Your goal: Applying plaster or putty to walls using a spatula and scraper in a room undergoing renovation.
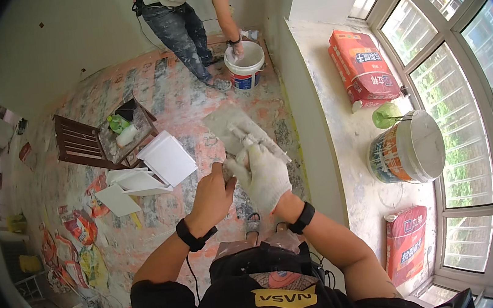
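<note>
My right hand (pixel 264 176) wears a whitish knitted work glove and is closed round the handle of a plastering trowel (pixel 227 122). The trowel's broad, flat blade is smeared with pale grey plaster and points away from me. Bare and curled, my left hand (pixel 211 194) is right beside the glove's thumb, below the near corner of the blade. Its fingertips are pressed together; what they hold, if anything, is hidden. Black bands circle both wrists.
Ahead, another person bends over a white bucket (pixel 245 62), one hand at its rim. To the left are a wooden chair (pixel 82 140), white panels (pixel 167 157) and crumpled bags (pixel 90 259). Along the right ledge lie red sacks (pixel 364 65) and a tipped-looking bucket (pixel 406 150), beside windows.
</note>
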Demonstrator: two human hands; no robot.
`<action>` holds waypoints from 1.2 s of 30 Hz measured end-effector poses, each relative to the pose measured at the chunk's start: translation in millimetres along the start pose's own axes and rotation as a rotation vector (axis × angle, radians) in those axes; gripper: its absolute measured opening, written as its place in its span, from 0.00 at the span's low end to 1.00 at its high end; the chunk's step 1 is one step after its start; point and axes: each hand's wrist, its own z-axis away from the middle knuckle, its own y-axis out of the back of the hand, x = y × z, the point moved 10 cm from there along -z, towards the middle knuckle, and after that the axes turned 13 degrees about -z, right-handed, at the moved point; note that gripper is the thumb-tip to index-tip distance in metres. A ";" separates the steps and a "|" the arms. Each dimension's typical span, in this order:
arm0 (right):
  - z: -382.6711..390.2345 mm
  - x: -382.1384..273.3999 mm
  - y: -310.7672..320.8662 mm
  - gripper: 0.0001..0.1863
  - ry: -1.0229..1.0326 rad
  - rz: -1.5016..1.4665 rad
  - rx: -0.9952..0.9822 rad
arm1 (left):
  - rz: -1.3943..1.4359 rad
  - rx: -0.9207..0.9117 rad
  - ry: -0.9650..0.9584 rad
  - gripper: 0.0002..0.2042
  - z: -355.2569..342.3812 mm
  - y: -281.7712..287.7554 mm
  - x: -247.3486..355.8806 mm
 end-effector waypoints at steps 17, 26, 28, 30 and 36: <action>-10.0 59.5 35.3 0.28 -0.603 -0.938 -0.532 | 0.363 -0.861 -0.050 0.19 39.0 -37.2 1.7; 34.9 90.8 57.0 0.24 -0.768 -0.406 -0.642 | 0.756 -0.603 0.348 0.12 77.2 19.7 -67.5; 40.2 87.1 45.0 0.21 -0.691 -0.625 -0.597 | 0.760 -0.508 0.361 0.11 81.0 12.9 -82.3; 30.0 80.8 45.3 0.18 -0.585 -0.451 -0.387 | 0.755 -0.286 0.345 0.08 75.8 21.3 -88.1; 31.1 54.6 28.5 0.15 -0.500 -0.419 -0.259 | 0.870 -0.200 0.341 0.08 83.8 6.1 -80.2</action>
